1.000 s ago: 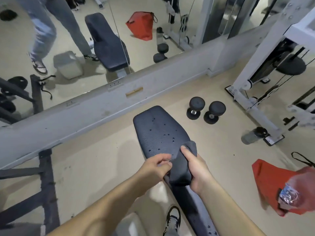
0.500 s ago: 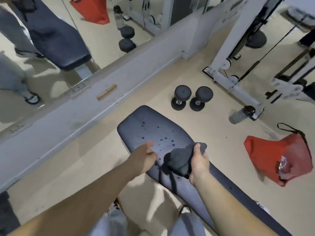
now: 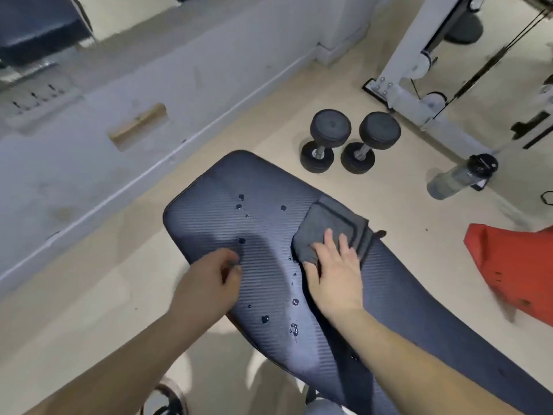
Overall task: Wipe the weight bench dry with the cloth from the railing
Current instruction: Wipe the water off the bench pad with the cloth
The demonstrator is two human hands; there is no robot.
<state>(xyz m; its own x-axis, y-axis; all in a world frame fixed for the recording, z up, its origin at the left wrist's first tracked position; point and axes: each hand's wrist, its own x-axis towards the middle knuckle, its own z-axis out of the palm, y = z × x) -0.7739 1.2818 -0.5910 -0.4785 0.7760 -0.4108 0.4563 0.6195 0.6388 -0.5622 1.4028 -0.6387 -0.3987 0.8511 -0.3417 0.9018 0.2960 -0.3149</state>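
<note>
Wiping had barely started: the right hand (image 3: 335,274) lay flat, fingers spread, pressing the grey cloth (image 3: 329,226) onto the weight bench (image 3: 419,310) near its right edge. Plenty of droplets (image 3: 264,319) remained across the pad. The left hand (image 3: 209,280) was loosely curled at the bench's left edge, holding nothing.

I count two dumbbells (image 3: 326,142) (image 3: 371,143), one bottle (image 3: 460,176), one red bag (image 3: 514,265), one cloth (image 3: 329,226), one surface (image 3: 269,235), two hands (image 3: 209,280) (image 3: 335,271).
</note>
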